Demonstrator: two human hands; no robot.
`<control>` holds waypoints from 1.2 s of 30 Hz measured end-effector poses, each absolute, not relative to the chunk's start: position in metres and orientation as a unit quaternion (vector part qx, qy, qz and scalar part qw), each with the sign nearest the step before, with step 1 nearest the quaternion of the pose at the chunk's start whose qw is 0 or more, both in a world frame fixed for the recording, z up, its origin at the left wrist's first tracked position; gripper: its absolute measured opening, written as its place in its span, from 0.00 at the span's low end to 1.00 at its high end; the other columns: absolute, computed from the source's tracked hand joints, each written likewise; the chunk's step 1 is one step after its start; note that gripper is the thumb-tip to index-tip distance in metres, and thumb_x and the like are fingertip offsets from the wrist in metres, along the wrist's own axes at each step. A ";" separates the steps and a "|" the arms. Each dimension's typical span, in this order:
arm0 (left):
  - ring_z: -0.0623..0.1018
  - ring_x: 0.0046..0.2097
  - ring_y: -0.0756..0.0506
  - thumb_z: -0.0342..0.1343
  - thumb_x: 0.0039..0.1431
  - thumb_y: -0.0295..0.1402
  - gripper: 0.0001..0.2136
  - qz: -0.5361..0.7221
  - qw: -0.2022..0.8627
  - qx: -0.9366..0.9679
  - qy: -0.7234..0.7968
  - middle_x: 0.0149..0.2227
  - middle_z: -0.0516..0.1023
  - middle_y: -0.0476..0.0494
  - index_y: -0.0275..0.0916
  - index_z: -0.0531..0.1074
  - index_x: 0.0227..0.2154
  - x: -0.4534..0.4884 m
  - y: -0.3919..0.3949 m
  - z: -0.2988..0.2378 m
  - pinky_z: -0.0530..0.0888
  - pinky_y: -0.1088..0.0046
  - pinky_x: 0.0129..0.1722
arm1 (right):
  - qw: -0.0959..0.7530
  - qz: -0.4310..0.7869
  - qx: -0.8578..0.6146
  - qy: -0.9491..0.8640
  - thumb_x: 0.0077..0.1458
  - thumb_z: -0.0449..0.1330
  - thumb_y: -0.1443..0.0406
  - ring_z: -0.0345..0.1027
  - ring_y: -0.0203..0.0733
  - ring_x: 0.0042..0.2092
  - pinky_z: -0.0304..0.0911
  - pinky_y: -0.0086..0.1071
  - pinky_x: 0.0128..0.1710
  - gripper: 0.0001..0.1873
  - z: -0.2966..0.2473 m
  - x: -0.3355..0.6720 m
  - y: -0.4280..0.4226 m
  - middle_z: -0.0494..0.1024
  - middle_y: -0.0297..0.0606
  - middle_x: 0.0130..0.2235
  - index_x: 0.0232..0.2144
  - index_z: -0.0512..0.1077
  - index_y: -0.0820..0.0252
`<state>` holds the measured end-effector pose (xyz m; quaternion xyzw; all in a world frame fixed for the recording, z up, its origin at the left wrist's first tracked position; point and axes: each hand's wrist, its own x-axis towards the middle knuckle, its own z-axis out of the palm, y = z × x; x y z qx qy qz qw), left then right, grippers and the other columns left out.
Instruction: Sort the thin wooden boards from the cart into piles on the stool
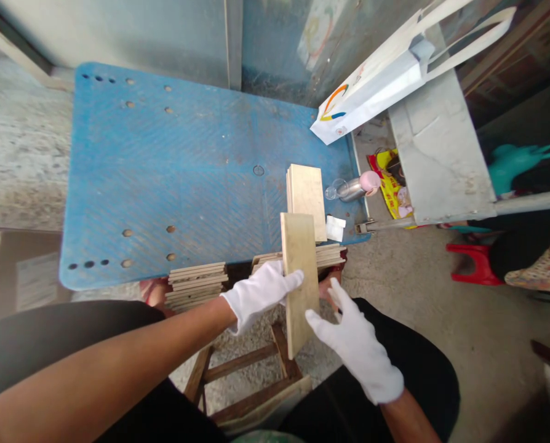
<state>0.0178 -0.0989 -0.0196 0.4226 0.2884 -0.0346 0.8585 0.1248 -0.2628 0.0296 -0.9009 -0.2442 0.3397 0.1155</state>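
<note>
The left hand (259,294), in a white glove, holds a pale wooden board (299,277) by its left edge, the fingers (290,280) wrapped over the face with the thumb behind; the board stands on end, tilted a little, above the gap between the knees. That edge grip leaves the broad face turned up to the eye, probably so the surface can be looked over. The right hand (355,344), also gloved, is open and released, fingers spread just beside the board's lower right edge, not clearly touching it; it looks placed to steady or take the board.

Under the board, on a wooden stool (251,369), lie two low stacks of like boards: one at left (196,284), one at right (330,255) partly behind the held piece. Keeping them stacked flat and close puts them within easy reach of either hand.

Beyond them is a blue counter (164,178) with holes in it. One more board (306,197) lies on its near right part, set apart from the stacks. Beside it are a small white scrap (334,227) and a bottle with a pink cap (355,186) lying on its side. A white bag (371,80) hangs over the far right corner.
</note>
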 end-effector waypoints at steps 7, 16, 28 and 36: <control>0.75 0.36 0.46 0.45 0.61 0.39 0.16 -0.121 0.753 0.613 0.205 0.37 0.78 0.44 0.35 0.73 0.40 0.007 -0.125 -0.009 0.71 0.73 0.37 | 0.246 0.271 -0.890 -0.271 0.47 0.64 0.52 0.63 0.51 0.57 0.64 0.44 0.54 0.50 0.043 0.170 -0.249 0.64 0.44 0.60 0.66 0.44 0.51; 0.75 0.41 0.44 0.47 0.59 0.34 0.19 -0.192 0.663 0.719 0.084 0.43 0.77 0.43 0.43 0.66 0.54 -0.009 -0.137 -0.022 0.70 0.72 0.43 | 0.150 0.542 -0.766 -0.311 0.54 0.62 0.59 0.66 0.45 0.53 0.57 0.40 0.58 0.21 0.078 0.197 -0.268 0.74 0.36 0.52 0.51 0.72 0.50; 0.75 0.47 0.41 0.49 0.57 0.32 0.22 -0.245 0.547 0.800 0.043 0.49 0.74 0.33 0.35 0.63 0.55 -0.008 -0.146 -0.032 0.70 0.68 0.47 | 0.142 0.596 -0.732 -0.297 0.55 0.59 0.63 0.70 0.51 0.50 0.66 0.43 0.50 0.19 0.073 0.200 -0.312 0.75 0.42 0.50 0.50 0.73 0.52; 0.79 0.43 0.36 0.54 0.52 0.31 0.19 -0.323 0.405 0.854 0.052 0.40 0.78 0.28 0.29 0.71 0.47 -0.015 -0.138 -0.036 0.73 0.64 0.43 | 0.067 0.466 -0.767 -0.436 0.56 0.55 0.63 0.69 0.48 0.51 0.59 0.45 0.57 0.19 0.041 0.229 -0.318 0.76 0.37 0.49 0.50 0.73 0.52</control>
